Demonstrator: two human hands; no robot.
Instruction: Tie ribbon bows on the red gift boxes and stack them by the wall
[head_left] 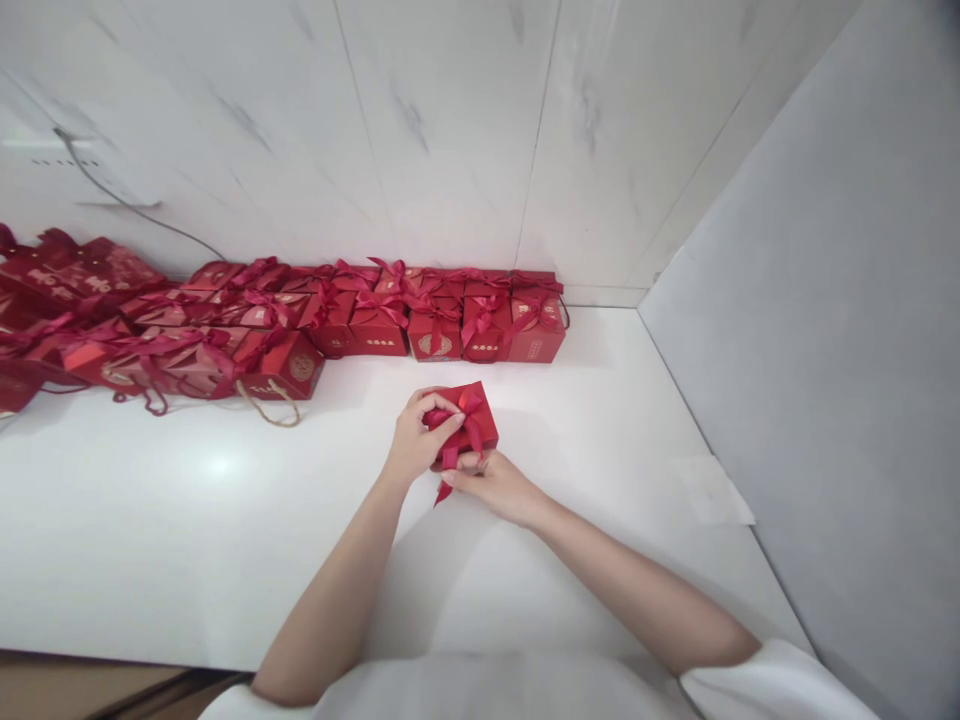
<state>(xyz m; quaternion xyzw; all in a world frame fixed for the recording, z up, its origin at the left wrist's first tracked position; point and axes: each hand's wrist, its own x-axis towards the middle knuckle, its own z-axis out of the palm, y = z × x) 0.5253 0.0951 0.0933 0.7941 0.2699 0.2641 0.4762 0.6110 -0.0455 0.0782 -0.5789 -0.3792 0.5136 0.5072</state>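
Note:
A small red gift box (487, 425) is on the white table (300, 560) in front of me, with a dark pink ribbon (472, 425) looped in a bow on its top. My left hand (420, 430) comes from the left, its thumb and fingers pinching the ribbon at the bow. At the box's near side, my right hand (491, 485) has its thumb and fingers closed on a hanging ribbon tail, whose pointed end sticks out below. The fingers cover part of the bow and the near face of the box.
Rows of red gift boxes (379, 335) with ribbon bows line the wall from the left to the middle. A twine loop (270, 405) hangs off one of them. A cable (142, 212) runs along the marbled wall. A grey panel (810, 300) bounds the table on the right.

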